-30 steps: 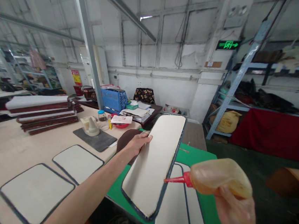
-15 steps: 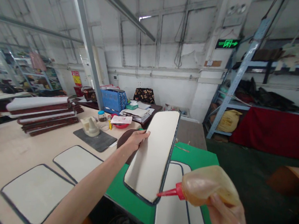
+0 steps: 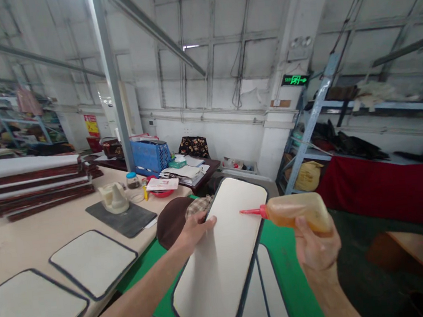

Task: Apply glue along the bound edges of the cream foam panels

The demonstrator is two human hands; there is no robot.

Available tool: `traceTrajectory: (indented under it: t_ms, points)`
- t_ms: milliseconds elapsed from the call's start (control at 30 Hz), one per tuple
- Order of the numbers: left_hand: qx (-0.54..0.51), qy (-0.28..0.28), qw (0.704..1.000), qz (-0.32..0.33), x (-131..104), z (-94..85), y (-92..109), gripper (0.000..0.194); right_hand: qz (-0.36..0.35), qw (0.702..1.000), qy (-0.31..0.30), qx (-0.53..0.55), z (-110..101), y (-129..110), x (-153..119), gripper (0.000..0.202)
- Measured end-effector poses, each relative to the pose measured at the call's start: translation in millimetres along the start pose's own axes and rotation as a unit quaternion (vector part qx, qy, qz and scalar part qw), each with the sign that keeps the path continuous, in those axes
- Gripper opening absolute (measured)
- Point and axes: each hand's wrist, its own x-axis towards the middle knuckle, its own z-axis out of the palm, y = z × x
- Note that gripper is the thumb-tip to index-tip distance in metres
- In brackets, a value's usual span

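Observation:
My left hand [image 3: 196,230] grips the left edge of a long cream panel [image 3: 226,256] with rounded corners and a dark border, the thumb lying on its face. The panel is tilted above a green work surface [image 3: 293,270]. Closed around a squeeze bottle [image 3: 294,208] of amber liquid is my right hand [image 3: 317,248]. The bottle lies nearly level, its red nozzle pointing left over the panel's upper part; whether the tip touches cannot be told. Beneath the held panel, similar cream panels [image 3: 275,292] lie partly hidden on the green surface.
On the beige table [image 3: 70,207] at left lie cream panels [image 3: 94,262] with dark borders. A stack of dark red and white sheets [image 3: 37,180], a tape dispenser [image 3: 114,198] on a dark mat and a blue-lidded jar [image 3: 132,181] stand farther back. A metal shelf [image 3: 306,129] is at right.
The bottle's nozzle has moved from the panel's lower corner up to its upper right part. The held panel sits lower in view and the camera has turned to the right.

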Motion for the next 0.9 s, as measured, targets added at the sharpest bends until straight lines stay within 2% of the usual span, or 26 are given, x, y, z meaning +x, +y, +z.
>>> traceTrajectory:
  t_ms: [67,200,300,367,467,533,600,667,733,833,900]
  points:
    - [-0.027,-0.045,0.998,-0.024,-8,-1.5,6,0.047,-0.025,1.000,0.005,-0.010,-3,2,2,0.054]
    - [-0.059,-0.133,0.989,-0.041,-20,-6.2,20,0.055,-0.017,0.998,0.010,-0.051,-13,0,-6,0.056]
    - [-0.054,-0.123,0.990,-0.044,-18,-8.7,26,0.057,0.007,0.990,-0.028,-0.140,-29,0,-39,0.056]
    - [-0.049,-0.100,0.993,-0.034,-13,-10.0,28,0.057,0.032,0.978,-0.083,-0.190,-39,1,-69,0.060]
    - [-0.034,-0.082,0.996,-0.006,-6,-10.2,25,0.055,0.081,0.979,-0.119,-0.146,-42,2,-93,0.061]
    - [-0.022,-0.085,0.996,0.000,-6,-8.0,22,0.053,0.068,0.985,-0.107,-0.116,-33,2,-81,0.060]
    - [-0.014,-0.091,0.996,-0.003,-9,-3.3,19,0.051,0.014,0.994,-0.056,-0.095,-20,3,-51,0.059]
    - [-0.017,-0.096,0.995,-0.002,-12,3.1,17,0.050,-0.012,0.997,-0.002,-0.075,-10,7,-21,0.060]
    - [-0.025,-0.095,0.995,0.001,-13,9.1,17,0.049,-0.015,0.997,0.007,-0.069,-8,12,-8,0.060]
    - [-0.034,-0.083,0.996,-0.003,-12,12.8,19,0.051,0.010,0.992,-0.051,-0.112,-22,17,-32,0.059]
    - [-0.035,-0.068,0.997,0.005,-11,10.8,20,0.052,0.042,0.980,-0.125,-0.146,-35,14,-59,0.060]
